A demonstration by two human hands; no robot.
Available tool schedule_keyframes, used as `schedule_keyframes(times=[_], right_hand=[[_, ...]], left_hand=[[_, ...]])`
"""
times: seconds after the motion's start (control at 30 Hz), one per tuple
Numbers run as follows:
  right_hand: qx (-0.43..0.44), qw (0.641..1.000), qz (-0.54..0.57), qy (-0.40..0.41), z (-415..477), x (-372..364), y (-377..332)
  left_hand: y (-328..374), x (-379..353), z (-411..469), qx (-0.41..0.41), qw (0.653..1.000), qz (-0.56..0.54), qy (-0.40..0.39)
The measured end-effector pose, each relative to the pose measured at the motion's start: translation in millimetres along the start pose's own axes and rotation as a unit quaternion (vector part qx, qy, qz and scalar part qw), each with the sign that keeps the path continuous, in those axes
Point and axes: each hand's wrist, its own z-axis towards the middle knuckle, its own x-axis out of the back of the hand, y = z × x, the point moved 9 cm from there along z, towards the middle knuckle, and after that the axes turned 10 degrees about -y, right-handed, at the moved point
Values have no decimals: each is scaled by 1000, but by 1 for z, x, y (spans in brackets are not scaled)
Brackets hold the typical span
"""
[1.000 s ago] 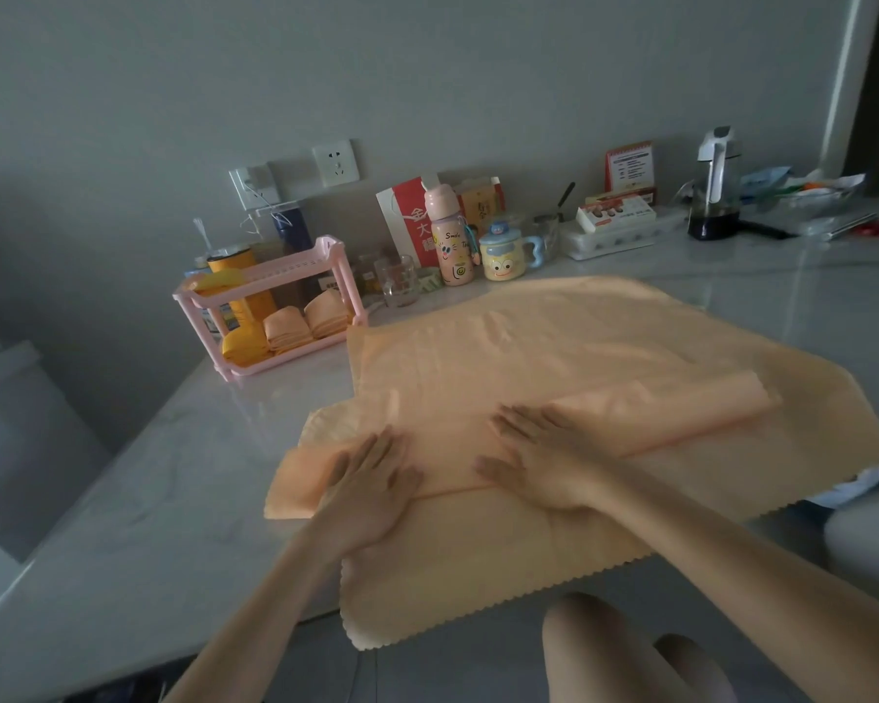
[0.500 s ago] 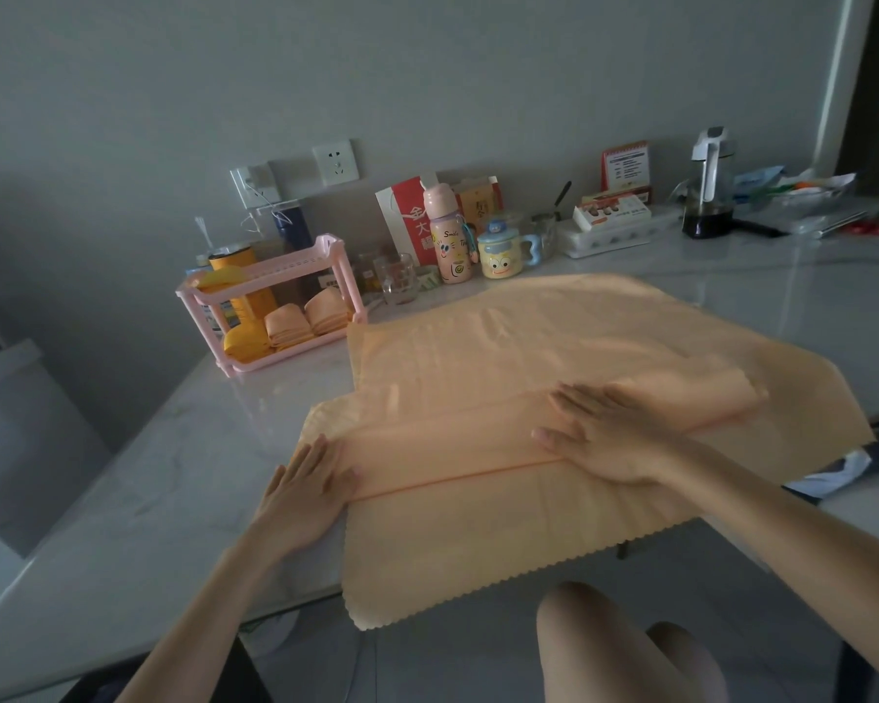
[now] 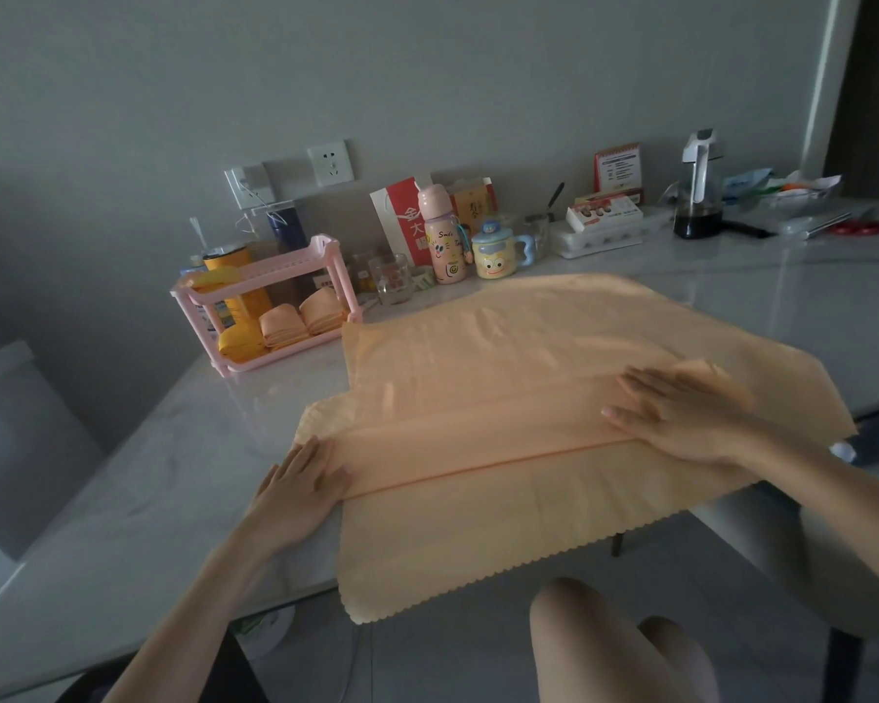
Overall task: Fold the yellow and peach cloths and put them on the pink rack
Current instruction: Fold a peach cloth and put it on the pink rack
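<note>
Across the pale marble table spreads a large peach cloth with a zigzag hem, its near edge hanging over the front. Both hands lie flat on its folded middle band — left hand at the left end, right hand toward the right — fingers straight, gripping nothing. Beyond its far-left corner stands the pink plastic two-tier rack, folded yellow and peach cloths on its lower shelf.

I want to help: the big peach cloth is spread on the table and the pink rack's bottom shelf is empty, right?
The big peach cloth is spread on the table, but the pink rack's bottom shelf is not empty: the head view shows a folded yellow cloth and two folded peach cloths there.
</note>
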Motion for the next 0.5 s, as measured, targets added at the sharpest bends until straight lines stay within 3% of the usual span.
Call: schedule_keyframes(times=[0.2, 0.5], right_hand=[[3, 999, 26, 45, 12, -2, 29], [39, 994, 104, 3, 8, 3, 49]], left_hand=[[6, 7, -4, -17, 1000, -13, -14], [4, 12, -18, -54, 981, -111, -147]])
